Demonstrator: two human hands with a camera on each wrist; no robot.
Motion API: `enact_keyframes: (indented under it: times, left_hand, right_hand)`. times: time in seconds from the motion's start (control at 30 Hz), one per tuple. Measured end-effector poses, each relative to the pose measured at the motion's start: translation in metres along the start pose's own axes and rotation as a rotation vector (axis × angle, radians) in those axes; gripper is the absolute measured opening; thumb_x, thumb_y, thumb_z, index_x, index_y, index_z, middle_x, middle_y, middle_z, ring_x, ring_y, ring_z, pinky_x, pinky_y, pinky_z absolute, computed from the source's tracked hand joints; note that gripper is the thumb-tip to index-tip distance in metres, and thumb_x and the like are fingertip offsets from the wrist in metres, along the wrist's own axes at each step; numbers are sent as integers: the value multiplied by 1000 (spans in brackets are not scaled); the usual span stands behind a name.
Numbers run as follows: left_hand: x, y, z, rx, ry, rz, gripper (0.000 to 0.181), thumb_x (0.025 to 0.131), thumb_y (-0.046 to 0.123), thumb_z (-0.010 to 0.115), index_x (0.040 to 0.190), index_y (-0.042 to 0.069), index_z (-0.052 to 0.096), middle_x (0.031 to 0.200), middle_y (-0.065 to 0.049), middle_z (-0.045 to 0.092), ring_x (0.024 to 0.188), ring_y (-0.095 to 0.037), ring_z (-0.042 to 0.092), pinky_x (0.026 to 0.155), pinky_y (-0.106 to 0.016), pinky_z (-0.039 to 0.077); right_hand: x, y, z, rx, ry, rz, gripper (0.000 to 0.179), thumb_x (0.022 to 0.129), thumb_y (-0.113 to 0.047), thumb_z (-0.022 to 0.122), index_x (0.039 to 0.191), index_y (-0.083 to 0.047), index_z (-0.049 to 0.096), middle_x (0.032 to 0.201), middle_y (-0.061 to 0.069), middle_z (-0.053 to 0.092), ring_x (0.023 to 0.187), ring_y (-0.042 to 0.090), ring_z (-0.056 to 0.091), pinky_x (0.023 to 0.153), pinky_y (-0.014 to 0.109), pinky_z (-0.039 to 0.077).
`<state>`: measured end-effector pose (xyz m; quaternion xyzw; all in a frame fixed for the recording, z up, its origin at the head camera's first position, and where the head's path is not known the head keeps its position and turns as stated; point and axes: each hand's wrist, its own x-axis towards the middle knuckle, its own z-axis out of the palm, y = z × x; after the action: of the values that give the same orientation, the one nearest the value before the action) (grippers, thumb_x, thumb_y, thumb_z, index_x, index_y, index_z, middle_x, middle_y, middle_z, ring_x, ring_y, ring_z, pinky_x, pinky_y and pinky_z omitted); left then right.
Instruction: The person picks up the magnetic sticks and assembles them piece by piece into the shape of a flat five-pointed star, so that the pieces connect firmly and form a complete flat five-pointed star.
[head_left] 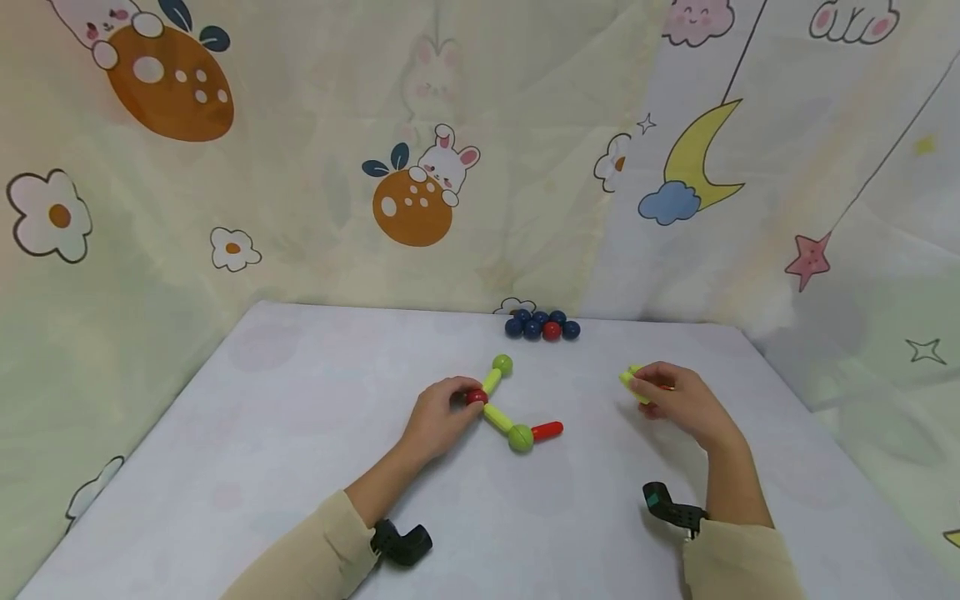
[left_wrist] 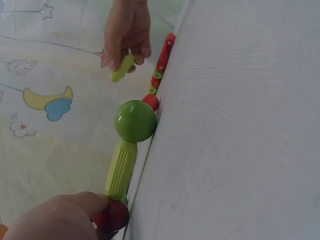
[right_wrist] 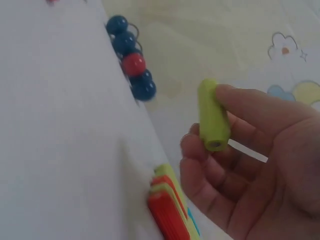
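Note:
On the white table lies a joined shape of magnetic balls and rods. My left hand (head_left: 441,419) pinches its red ball (head_left: 476,398), from which two yellow-green rods branch. One rod (head_left: 492,382) runs to a far green ball (head_left: 502,364); the other rod (head_left: 498,418) reaches a nearer green ball (left_wrist: 135,121), where a red rod (head_left: 548,431) sticks out to the right. Raised above the table at the right, my right hand (head_left: 681,402) pinches a loose yellow-green rod (right_wrist: 213,117) between thumb and fingers. In the right wrist view, its near end shows a small dark centre.
Red and yellow-green rods (right_wrist: 170,207) lie together on the table by my right hand, which partly hides them in the head view. Several dark blue balls (head_left: 532,330) and one red ball (head_left: 552,331) are grouped at the back edge. A patterned cloth (head_left: 300,167) hangs behind.

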<state>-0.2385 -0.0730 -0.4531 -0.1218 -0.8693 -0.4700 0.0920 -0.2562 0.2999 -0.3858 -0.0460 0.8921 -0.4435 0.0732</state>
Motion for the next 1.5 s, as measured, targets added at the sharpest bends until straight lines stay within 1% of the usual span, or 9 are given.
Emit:
enact_keyframes:
  times: [0.13, 0.33, 0.5, 0.63, 0.8, 0.87, 1.17, 1.33, 1.5]
  left_hand:
    - [2, 0, 0, 0, 3, -5, 27, 93, 14, 75, 120, 11, 72, 112, -4, 73, 104, -21, 64, 96, -42, 53]
    - [1, 0, 0, 2, 1, -6, 27, 94, 15, 75, 120, 11, 73, 112, -4, 73, 104, -22, 64, 95, -43, 52]
    - [0, 0, 0, 16, 2, -3, 26, 94, 15, 75, 120, 12, 73, 111, -4, 73, 103, -21, 63, 94, -42, 52]
    - [0, 0, 0, 16, 1, 3, 26, 94, 15, 74, 120, 11, 73, 110, -4, 73, 102, -20, 63, 93, -41, 52]
    - [-2, -1, 0, 23, 3, -2, 27, 93, 14, 75, 120, 11, 73, 109, -3, 73, 102, -20, 63, 93, -41, 52]
    - [-2, -2, 0, 26, 2, 2, 27, 94, 15, 75, 120, 12, 73, 110, -3, 73, 102, -20, 63, 93, -41, 52]
    - [-2, -1, -1, 25, 0, 24, 27, 94, 16, 75, 120, 11, 73, 112, -4, 73, 104, -21, 63, 93, -42, 52]
    - [-2, 1, -2, 31, -1, 22, 27, 94, 15, 75, 121, 11, 73, 113, -4, 73, 104, -21, 63, 93, -41, 52]
    - [-2, 2, -1, 39, -7, 8, 27, 94, 16, 75, 121, 11, 73, 112, -4, 73, 102, -21, 62, 92, -40, 52]
  right_hand:
    - [13, -10, 14, 55, -15, -9, 53, 102, -43, 64, 134, -1, 58, 124, 21, 64, 96, 21, 69, 81, 26, 60]
    - [36, -16, 44, 67, -42, 15, 52, 102, -43, 63, 136, -4, 59, 132, 19, 61, 96, 22, 67, 84, 27, 59]
    - [53, -17, 66, 51, -57, 41, 44, 101, -39, 66, 132, -8, 64, 129, 16, 62, 93, 21, 66, 82, 27, 57]
    - [65, -23, 77, 41, -74, 42, 37, 101, -30, 67, 130, -8, 66, 126, 16, 63, 92, 22, 65, 82, 27, 57]
    - [74, -39, 87, -2, -142, 14, 34, 99, -20, 67, 130, -6, 67, 128, 17, 63, 93, 21, 66, 84, 30, 60]
    - [77, -45, 91, -23, -151, 5, 32, 98, -17, 67, 129, -7, 68, 127, 16, 64, 92, 21, 67, 84, 30, 60]
    - [91, -59, 105, -107, -139, -51, 27, 97, -10, 67, 123, -6, 70, 120, 16, 66, 86, 21, 65, 76, 29, 59]
    - [92, -63, 107, -145, -128, -59, 26, 96, -9, 67, 121, -6, 70, 118, 15, 67, 84, 22, 65, 74, 29, 59]
    - [91, -65, 106, -178, -125, -73, 27, 95, -10, 68, 121, -7, 70, 118, 15, 67, 94, 24, 64, 74, 30, 58]
